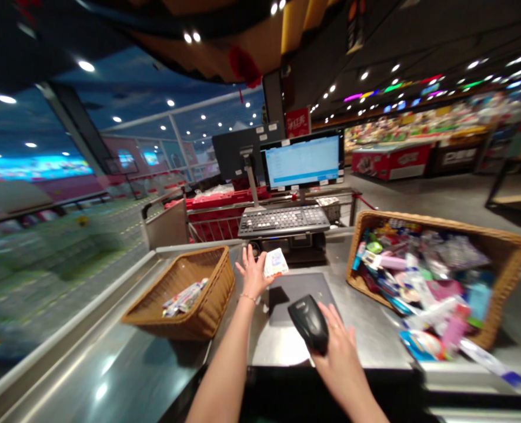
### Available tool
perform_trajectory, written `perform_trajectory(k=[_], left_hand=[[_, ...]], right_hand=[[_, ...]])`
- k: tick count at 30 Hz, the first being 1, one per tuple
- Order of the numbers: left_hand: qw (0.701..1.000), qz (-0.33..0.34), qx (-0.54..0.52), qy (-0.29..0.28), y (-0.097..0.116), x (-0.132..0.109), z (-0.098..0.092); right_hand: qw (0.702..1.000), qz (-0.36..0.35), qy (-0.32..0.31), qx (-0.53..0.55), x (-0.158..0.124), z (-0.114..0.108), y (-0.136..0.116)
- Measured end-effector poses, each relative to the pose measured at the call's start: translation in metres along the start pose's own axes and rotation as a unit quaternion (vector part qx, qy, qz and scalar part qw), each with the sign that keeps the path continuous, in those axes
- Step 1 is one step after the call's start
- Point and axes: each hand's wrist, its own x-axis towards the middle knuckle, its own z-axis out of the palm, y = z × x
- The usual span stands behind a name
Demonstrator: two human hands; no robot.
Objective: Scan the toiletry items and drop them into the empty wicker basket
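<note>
My left hand (254, 271) holds a small white card-like packet (276, 263) with an orange edge, pinched at its left side, above the counter behind the grey pad (302, 294). In my right hand (334, 338) is a black handheld scanner (309, 324), its head pointing up and left over the pad. The wicker basket on the left (219, 294) has a few slim packaged items (185, 298) in it. On the right, a larger wicker basket (510, 258) lies tilted toward me, full of mixed small goods (437, 276), some spilling over its front edge.
A black keyboard (284, 218) and a lit monitor (303, 160) stand behind the pad. The steel counter (141, 358) has a raised rim on the left. Red shopping carts (216, 205) are beyond it.
</note>
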Motion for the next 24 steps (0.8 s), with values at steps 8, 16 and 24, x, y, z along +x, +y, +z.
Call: perform_trajectory(k=[8, 16, 24], left_hand=[[1.000, 0.001, 0.004, 0.024, -0.009, -0.001, -0.005], [0.999, 0.005, 0.013, 0.044, -0.017, -0.002, -0.010], [0.999, -0.005, 0.006, 0.048, -0.023, -0.003, -0.013]], right_hand=[[1.000, -0.005, -0.003, 0.001, 0.003, -0.001, -0.006], [0.999, -0.037, -0.002, 0.010, 0.003, 0.009, -0.001], [0.999, -0.040, 0.004, 0.011, 0.004, 0.009, -0.013]])
